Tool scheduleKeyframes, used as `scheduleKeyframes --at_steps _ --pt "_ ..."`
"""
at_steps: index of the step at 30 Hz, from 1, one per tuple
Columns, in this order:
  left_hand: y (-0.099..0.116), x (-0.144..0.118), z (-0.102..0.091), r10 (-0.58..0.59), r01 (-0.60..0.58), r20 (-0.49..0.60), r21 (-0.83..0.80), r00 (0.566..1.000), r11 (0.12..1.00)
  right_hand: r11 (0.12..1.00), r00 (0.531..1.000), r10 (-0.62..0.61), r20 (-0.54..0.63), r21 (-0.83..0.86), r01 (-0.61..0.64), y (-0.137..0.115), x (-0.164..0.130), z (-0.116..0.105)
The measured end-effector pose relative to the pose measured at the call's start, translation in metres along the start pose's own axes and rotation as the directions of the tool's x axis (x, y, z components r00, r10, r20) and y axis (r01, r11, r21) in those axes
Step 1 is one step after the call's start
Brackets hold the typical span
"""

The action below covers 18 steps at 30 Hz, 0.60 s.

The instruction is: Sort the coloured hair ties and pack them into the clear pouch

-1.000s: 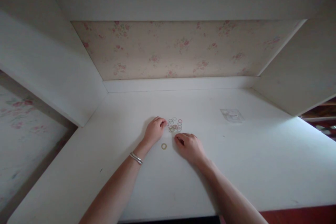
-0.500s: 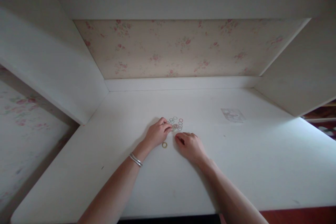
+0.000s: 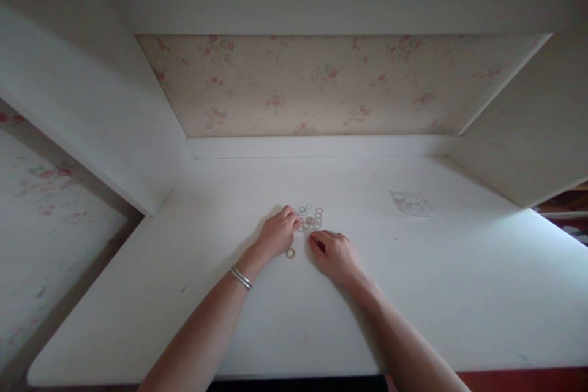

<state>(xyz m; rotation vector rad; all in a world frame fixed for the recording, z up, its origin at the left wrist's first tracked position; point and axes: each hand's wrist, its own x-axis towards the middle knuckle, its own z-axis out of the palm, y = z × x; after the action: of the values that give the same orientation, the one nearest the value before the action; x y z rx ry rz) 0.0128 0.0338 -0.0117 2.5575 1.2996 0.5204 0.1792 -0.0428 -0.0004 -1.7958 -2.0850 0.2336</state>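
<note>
Several small thin rings (image 3: 317,222) lie loosely clustered on the white desk, most of them pale or greyish, with one red ring (image 3: 319,211) at the right. My left hand (image 3: 277,231), a silver bracelet on its wrist, has its fingers bent together at the cluster's left edge. Its fingertips touch the rings there, and what they pinch is too small to make out. Just below that hand, a yellowish ring (image 3: 290,253) lies apart. My right hand (image 3: 335,255) rests on the desk just below the cluster, fingers curled inward; anything inside them is hidden.
A clear plastic bag (image 3: 411,203) lies flat on the desk (image 3: 257,331) toward the right. Small dark specks mark the surface. White side panels stand left and right, with a low ledge (image 3: 321,146) and floral wallpaper (image 3: 298,86) at the back.
The view has shifted slightly, so everything appears a little further right. Both hands keep nearly the same pose beside the rings.
</note>
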Motion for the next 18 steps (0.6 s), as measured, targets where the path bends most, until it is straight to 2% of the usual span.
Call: scheduleKeyframes --at_steps 4,7,10,13,18 --pt "0.000 0.000 0.000 -0.004 0.004 -0.016 0.015 1.000 1.000 0.999 0.999 0.022 -0.032 -0.027 -0.023 -0.003 0.002 0.000" --pt "-0.003 0.000 0.000 -0.027 0.023 -0.058 -0.074 0.998 0.997 0.998 1.000 0.025 -0.018 -0.065 -0.026 -0.004 0.003 0.000" --pt "-0.005 -0.005 -0.005 -0.010 -0.007 -0.083 -0.198 0.996 0.980 0.997 0.999 0.041 -0.009 -0.060 -0.041 -0.004 0.004 0.000" --pt "-0.005 -0.017 -0.014 0.020 -0.043 -0.086 -0.272 0.996 0.961 0.998 0.998 0.061 -0.031 -0.014 -0.061 -0.001 0.004 0.001" --pt "0.000 -0.047 -0.025 0.040 -0.042 -0.014 -0.246 0.999 0.968 0.994 0.991 0.109 -0.083 0.030 -0.107 0.001 0.005 0.002"
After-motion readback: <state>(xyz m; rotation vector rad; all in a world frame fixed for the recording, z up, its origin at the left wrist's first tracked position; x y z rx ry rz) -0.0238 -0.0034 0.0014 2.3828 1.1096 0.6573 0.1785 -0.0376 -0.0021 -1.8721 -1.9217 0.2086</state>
